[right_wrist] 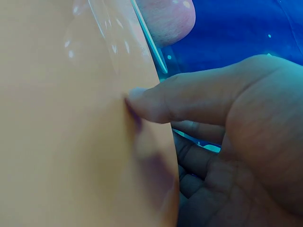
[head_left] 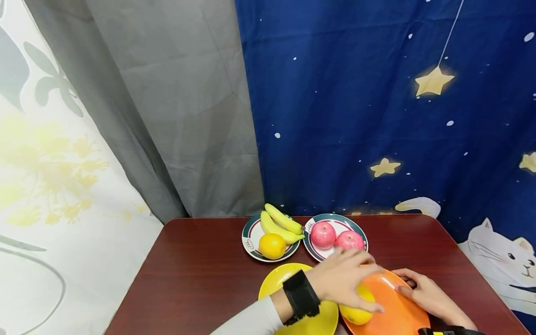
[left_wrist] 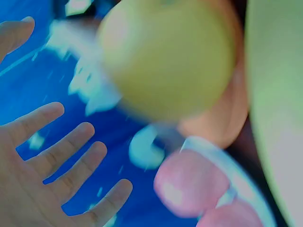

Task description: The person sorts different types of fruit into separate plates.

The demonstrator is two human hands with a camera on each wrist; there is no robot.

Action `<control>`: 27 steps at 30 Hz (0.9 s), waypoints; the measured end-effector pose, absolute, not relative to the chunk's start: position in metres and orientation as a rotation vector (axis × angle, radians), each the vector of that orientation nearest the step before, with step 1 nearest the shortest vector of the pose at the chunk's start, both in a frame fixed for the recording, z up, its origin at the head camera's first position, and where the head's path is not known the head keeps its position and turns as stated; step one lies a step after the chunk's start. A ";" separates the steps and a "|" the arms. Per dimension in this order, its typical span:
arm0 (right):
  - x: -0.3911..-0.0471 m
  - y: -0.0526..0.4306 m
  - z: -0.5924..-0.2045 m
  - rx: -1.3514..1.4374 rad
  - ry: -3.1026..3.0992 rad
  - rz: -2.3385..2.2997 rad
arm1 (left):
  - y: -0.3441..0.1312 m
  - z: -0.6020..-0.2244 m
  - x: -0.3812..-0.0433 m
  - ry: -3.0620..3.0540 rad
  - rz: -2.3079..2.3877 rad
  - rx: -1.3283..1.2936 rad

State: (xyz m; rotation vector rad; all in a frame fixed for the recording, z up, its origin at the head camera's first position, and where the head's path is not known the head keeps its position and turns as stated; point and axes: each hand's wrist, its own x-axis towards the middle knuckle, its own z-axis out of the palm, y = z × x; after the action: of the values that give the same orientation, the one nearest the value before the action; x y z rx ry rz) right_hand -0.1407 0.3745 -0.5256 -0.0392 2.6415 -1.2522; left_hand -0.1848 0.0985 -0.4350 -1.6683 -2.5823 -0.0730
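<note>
My left hand (head_left: 341, 277) is over the left part of the orange plate (head_left: 399, 307), fingers spread. Beneath it a round yellow fruit (head_left: 356, 315) sits at that plate's left side. In the left wrist view the fingers are straight and apart, with a gap between them and the yellow fruit (left_wrist: 170, 61). My right hand (head_left: 429, 298) grips the orange plate's right rim. The right wrist view has the thumb (right_wrist: 161, 101) on top of the plate and the other fingers curled beneath its edge.
Left of the orange plate lies a yellow plate (head_left: 268, 282), partly behind the left forearm. Farther back, one patterned plate (head_left: 248, 232) bears two bananas (head_left: 278, 225) and a yellow fruit (head_left: 272, 246); another (head_left: 311, 249) bears two pinkish-red apples (head_left: 323, 235). Curtains hang behind the table.
</note>
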 end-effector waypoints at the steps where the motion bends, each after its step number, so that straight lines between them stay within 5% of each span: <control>1: -0.141 0.374 -0.526 -0.033 2.641 -1.255 | 0.091 -0.428 -0.191 -2.563 -0.112 -1.639; 7: -0.141 0.372 -0.526 -0.004 2.622 -1.283 | 0.038 -0.410 -0.234 -2.521 -0.295 -1.357; 14: -0.142 0.372 -0.526 0.018 2.630 -1.258 | -0.022 -0.438 -0.276 -2.577 -0.415 -1.039; 27: -0.140 0.371 -0.528 0.022 2.655 -1.261 | -0.059 -0.511 -0.279 -2.773 -0.397 -0.869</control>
State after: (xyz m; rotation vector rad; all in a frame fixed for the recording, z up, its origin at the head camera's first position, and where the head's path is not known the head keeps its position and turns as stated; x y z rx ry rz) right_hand -0.1404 0.3711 -0.5282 0.0223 2.6547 -1.2606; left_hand -0.2791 -0.0592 -0.5114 -0.8691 -2.7730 -0.3971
